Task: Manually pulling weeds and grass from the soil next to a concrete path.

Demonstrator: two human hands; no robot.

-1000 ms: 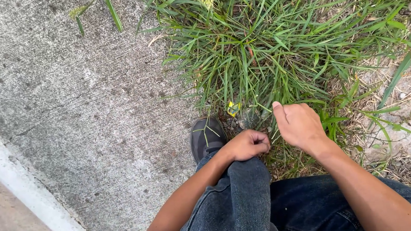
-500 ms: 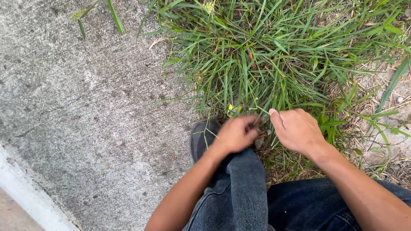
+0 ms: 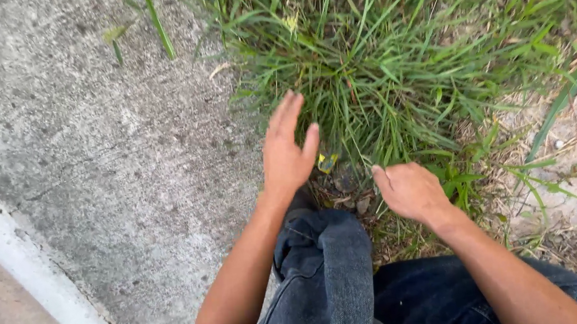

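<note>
Left hand [image 3: 286, 152] is raised, fingers spread and extended forward, palm down, holding nothing; it hovers at the left edge of the grass clump [image 3: 377, 76], over the line where concrete meets grass, slightly motion-blurred. Right hand [image 3: 407, 189] sits lower and to the right, loosely curled with knuckles up and thumb pointing toward the clump's base; whether it pinches any blades cannot be told, nothing visible in it. The two hands are apart, with a gap of bare dirt and dry debris between them. In that gap, just right of the left hand's thumb, lies a small yellow scrap [image 3: 326, 161] at the foot of the clump. The clump itself is a dense tuft of long green blades fanning out ahead of both hands, rooted just beyond the right hand's fingertips. Below the left wrist a dark shoe [image 3: 302, 200] peeks out, mostly covered by a blue denim knee [image 3: 329, 273]; both forearms run back over the jeans toward the camera. Left of the left hand spreads a rough grey concrete slab [image 3: 101, 147], with a pale painted stripe [image 3: 35, 277] crossing its lower left corner. Right of the right hand are sparse weeds, dry straw and pale sandy soil [image 3: 567, 138].
</note>
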